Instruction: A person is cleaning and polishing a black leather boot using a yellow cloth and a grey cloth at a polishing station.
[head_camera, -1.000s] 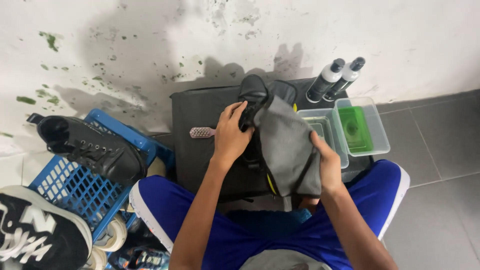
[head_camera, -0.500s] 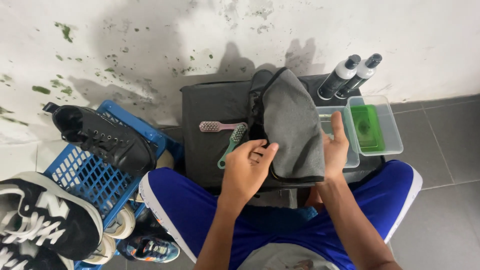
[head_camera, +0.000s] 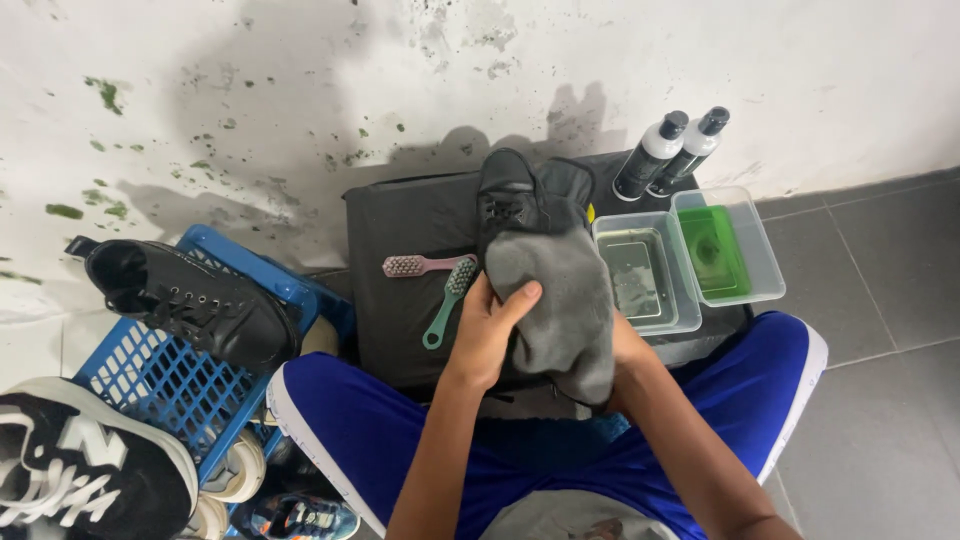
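Nearest, lower frame: the person's blue shorts (head_camera: 400, 440) are filling the foreground, knees spreading to either side of a low black table (head_camera: 400, 250).

Left hand (head_camera: 487, 335): closing on the grey cloth (head_camera: 560, 300), thumb lying across its front, fingers wrapping behind the left edge.

Right hand (head_camera: 628, 350): mostly hiding behind the cloth; only the wrist and heel of the palm are showing, so whether its fingers are together or apart cannot be told. It is pressing against the cloth's right lower edge.

Grey cloth: draping over the near end of a black shoe (head_camera: 510, 200), which is lying on the table with its laced front pointing toward the wall. The cloth is covering the shoe's lower half.

Just left of the hands, on the table: a green brush (head_camera: 447, 303) lying slantwise, and a pink brush (head_camera: 420, 265) lying crosswise beyond it, the two heads nearly touching.

Right of the shoe: a clear tub of murky water (head_camera: 645, 275), and beside it a clear tub of green liquid (head_camera: 725, 250), standing edge to edge.

Behind the tubs, against the wall: two grey bottles with black caps (head_camera: 670, 150), leaning side by side.

Far left: a blue crate (head_camera: 160, 385) carrying a black boot (head_camera: 190, 300) on its rim; a black-and-white sneaker (head_camera: 75, 470) is lying at the corner, with more shoes below the crate.
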